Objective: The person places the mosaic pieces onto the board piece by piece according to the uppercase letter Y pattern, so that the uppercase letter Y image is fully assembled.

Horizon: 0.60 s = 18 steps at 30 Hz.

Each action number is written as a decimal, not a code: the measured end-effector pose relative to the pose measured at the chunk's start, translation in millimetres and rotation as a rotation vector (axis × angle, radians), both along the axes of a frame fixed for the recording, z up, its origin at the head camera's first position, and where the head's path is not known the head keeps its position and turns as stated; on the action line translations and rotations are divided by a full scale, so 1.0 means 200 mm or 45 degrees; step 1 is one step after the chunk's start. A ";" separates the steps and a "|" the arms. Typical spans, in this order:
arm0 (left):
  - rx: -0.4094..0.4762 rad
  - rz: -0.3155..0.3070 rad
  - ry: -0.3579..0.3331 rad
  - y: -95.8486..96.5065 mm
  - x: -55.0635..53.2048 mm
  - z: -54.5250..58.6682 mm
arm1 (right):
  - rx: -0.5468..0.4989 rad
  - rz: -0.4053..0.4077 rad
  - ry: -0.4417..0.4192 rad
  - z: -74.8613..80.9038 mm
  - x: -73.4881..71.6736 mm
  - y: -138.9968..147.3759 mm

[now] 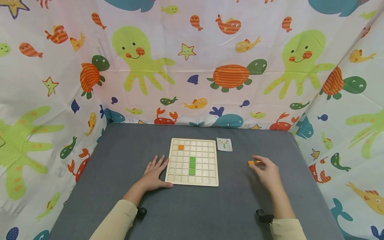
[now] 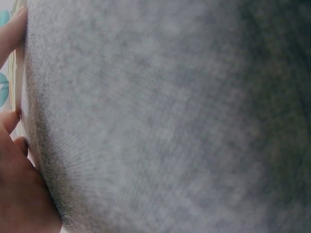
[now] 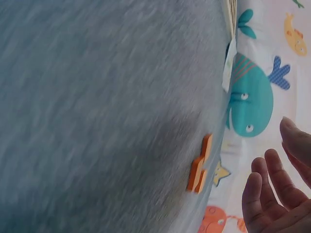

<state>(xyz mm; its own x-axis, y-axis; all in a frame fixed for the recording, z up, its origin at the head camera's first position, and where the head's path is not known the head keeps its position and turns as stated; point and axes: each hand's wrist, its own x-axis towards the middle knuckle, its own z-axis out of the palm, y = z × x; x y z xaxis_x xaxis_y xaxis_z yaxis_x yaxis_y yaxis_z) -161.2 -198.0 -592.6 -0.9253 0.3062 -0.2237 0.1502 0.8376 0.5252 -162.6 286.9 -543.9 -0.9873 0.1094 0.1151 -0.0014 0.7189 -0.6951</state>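
A wooden grid board (image 1: pixel 210 182) lies on the table, with one orange square tile (image 1: pixel 181 147) near its top left and a column of three green tiles (image 1: pixel 192 165) in its middle. My left hand (image 1: pixel 154 177) lies at the board's left edge, fingers spread and thumb at the lower left corner. In the left wrist view, fingertips touch the board's side (image 2: pixel 19 73). To the right, my right hand (image 1: pixel 268 173) hovers over loose orange tiles (image 3: pixel 196 170), partly hiding them in the head view. Its fingers are loosely bent, apart from the tiles, with nothing between them.
A small pattern card (image 1: pixel 224 144) showing a coloured grid lies just right of the board's top corner. The dark grey table (image 1: pixel 135 143) is bordered behind and at both sides by a sea-animal curtain (image 1: pixel 180 76).
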 end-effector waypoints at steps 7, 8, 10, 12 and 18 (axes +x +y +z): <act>0.008 0.001 0.005 0.00 0.01 0.01 | 0.036 -0.004 -0.107 -0.01 0.02 0.08; 0.008 0.006 0.003 0.00 0.01 0.01 | 0.031 -0.002 -0.122 -0.01 0.02 0.08; 0.009 0.011 0.005 -0.01 0.01 0.01 | 0.023 -0.002 -0.149 -0.02 0.02 0.10; 0.017 0.009 0.007 0.00 0.01 0.02 | 0.026 0.004 -0.171 -0.03 0.02 0.11; 0.031 0.001 0.009 0.00 0.01 0.01 | 0.063 0.051 -0.238 -0.06 0.03 0.17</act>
